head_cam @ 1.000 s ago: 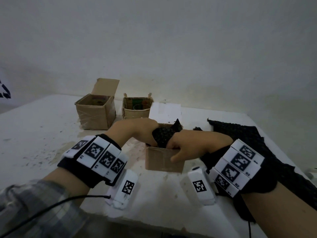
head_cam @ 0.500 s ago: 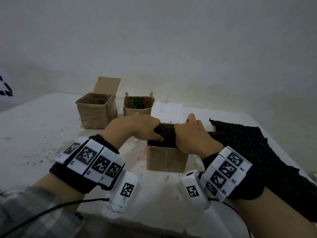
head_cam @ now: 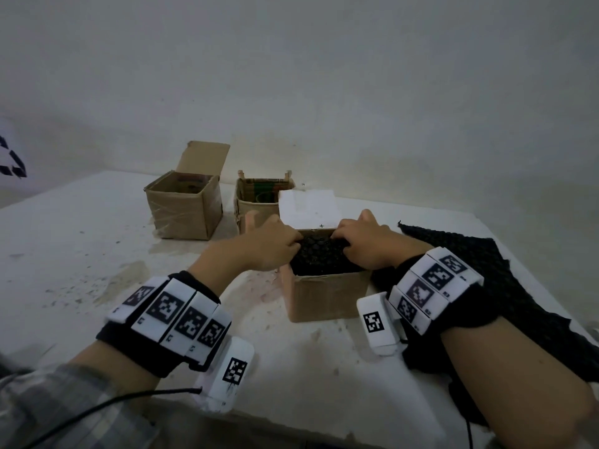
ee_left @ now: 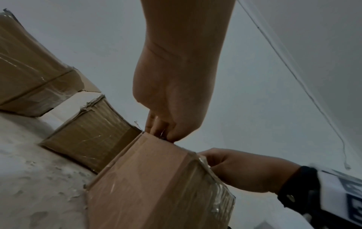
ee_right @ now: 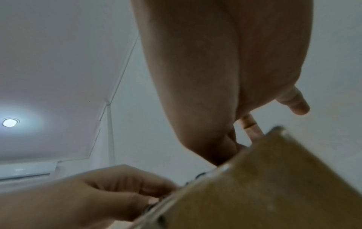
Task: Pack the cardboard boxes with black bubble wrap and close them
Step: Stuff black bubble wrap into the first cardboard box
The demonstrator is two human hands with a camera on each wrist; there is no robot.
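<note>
The near cardboard box (head_cam: 327, 296) stands at the table's middle, its white lid flap (head_cam: 308, 209) raised at the back. Black bubble wrap (head_cam: 319, 257) fills its open top. My left hand (head_cam: 275, 244) curls its fingers onto the wrap at the box's left rim, and my right hand (head_cam: 363, 244) does the same at the right rim. In the left wrist view the left hand's fingertips (ee_left: 164, 134) dip over the box (ee_left: 156, 178) edge. In the right wrist view the right hand (ee_right: 225, 93) reaches into the box (ee_right: 264, 186), little finger sticking out.
Two more open cardboard boxes stand behind: one (head_cam: 184, 209) at the back left with its flap up, one (head_cam: 256, 199) just behind my left hand. A large sheet of black bubble wrap (head_cam: 486, 286) lies on the table to the right, under my right forearm.
The wrap stuck up out of the box a second ago; it now lies pushed down in the opening. Both hands have shifted onto the box's top, one at each side.
</note>
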